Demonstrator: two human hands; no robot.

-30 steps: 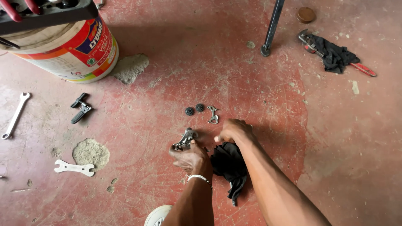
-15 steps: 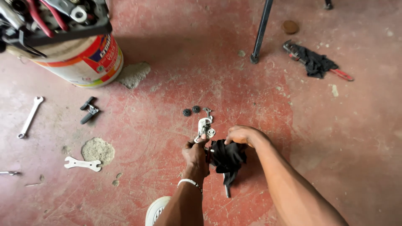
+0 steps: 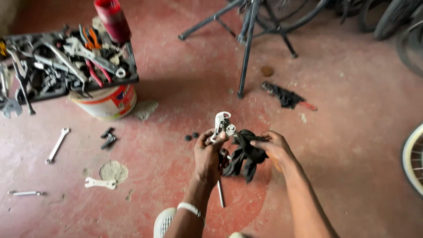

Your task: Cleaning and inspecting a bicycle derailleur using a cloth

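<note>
My left hand (image 3: 209, 155) holds up a small silver bicycle derailleur part (image 3: 221, 124) by its lower end, above the red floor. My right hand (image 3: 274, 147) grips a black rag (image 3: 243, 155) that hangs between both hands and touches the metal part. Two small black round pieces (image 3: 191, 136) lie on the floor just left of my left hand. A thin metal rod (image 3: 220, 193) lies on the floor below the rag.
A tray crammed with tools (image 3: 61, 64) sits on a white bucket (image 3: 108, 102) at the left. Wrenches (image 3: 57, 145) and a flat white spanner (image 3: 100, 183) lie on the floor. A bike repair stand (image 3: 246, 48), another rag (image 3: 282, 94) and a wheel (image 3: 412, 158) are around.
Both hands have risen from the floor, lifting the metal part and the rag. The view has tilted up, showing the tool tray and the stand.
</note>
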